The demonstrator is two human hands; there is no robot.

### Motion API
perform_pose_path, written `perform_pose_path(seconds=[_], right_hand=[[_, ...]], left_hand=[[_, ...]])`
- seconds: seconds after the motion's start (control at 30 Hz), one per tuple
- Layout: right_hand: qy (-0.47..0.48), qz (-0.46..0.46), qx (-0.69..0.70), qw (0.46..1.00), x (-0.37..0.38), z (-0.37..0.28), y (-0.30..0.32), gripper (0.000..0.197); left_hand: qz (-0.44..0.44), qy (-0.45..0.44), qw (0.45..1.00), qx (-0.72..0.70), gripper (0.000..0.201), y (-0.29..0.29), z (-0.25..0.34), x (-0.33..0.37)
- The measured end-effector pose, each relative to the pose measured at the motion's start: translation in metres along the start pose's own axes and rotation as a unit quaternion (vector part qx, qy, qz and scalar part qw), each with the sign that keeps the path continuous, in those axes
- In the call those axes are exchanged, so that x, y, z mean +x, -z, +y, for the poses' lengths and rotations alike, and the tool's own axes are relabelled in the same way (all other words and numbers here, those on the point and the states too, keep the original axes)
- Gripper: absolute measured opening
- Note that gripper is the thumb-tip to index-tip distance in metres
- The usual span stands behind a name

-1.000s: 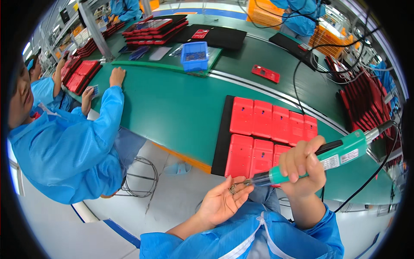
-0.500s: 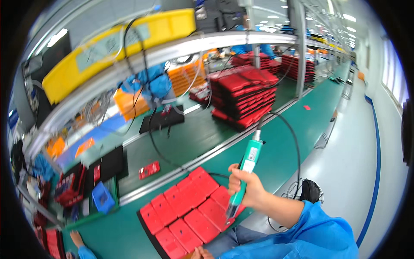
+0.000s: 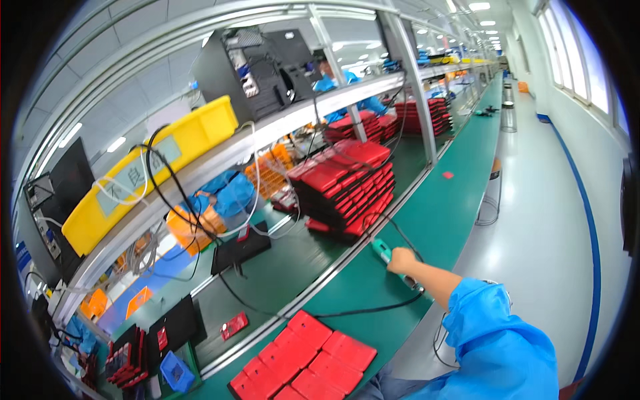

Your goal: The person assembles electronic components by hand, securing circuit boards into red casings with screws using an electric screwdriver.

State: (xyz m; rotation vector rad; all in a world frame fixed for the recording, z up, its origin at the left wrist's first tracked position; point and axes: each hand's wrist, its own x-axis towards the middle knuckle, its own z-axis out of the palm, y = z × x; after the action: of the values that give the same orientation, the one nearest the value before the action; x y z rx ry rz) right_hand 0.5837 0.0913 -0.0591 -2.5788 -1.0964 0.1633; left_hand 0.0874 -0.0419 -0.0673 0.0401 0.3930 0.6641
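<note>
My right hand (image 3: 403, 261) is closed round a teal electric screwdriver (image 3: 382, 250), whose black cord trails from its end. Arm stretched out to the right, it holds the tool above the green bench (image 3: 440, 230), beyond the red tray; whether the tool touches the bench I cannot tell. Nearer to me, a tray of red rectangular pieces (image 3: 310, 357) on a black base lies on the bench, partly cut off by the lower edge. My left hand is out of view.
Stacked red-and-black trays (image 3: 347, 190) stand behind the metal rail. A black cable (image 3: 367, 310) crosses the bench. A blue bin (image 3: 176, 372) and a small red part (image 3: 234, 325) sit at left. Overhead, a yellow bin (image 3: 153, 167) rests on a shelf.
My right hand has carried the electric screwdriver from above the red tray outward to the right. The view has shifted, and my left hand has gone out of it at the lower edge.
</note>
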Motion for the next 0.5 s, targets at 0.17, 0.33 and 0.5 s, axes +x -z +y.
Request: perform_pose_path(seconds=[0.17,0.33,0.5], right_hand=[[0.123,0.188,-0.075,0.972,-0.030,-0.027,0.020,0.026],[0.364,-0.113,0.268,0.885,-0.107,-0.099,0.013,0.037],[0.249,-0.278,0.464,0.804,-0.147,-0.135,-0.037,0.051]], left_hand=[[0.189,-0.051,0.979,-0.062,0.020,0.000,-0.001,-0.007],[0.120,-0.087,0.989,-0.030,0.032,0.046,0.007,-0.022],[0.200,-0.184,0.962,-0.022,0.025,0.017,0.015,-0.022]])
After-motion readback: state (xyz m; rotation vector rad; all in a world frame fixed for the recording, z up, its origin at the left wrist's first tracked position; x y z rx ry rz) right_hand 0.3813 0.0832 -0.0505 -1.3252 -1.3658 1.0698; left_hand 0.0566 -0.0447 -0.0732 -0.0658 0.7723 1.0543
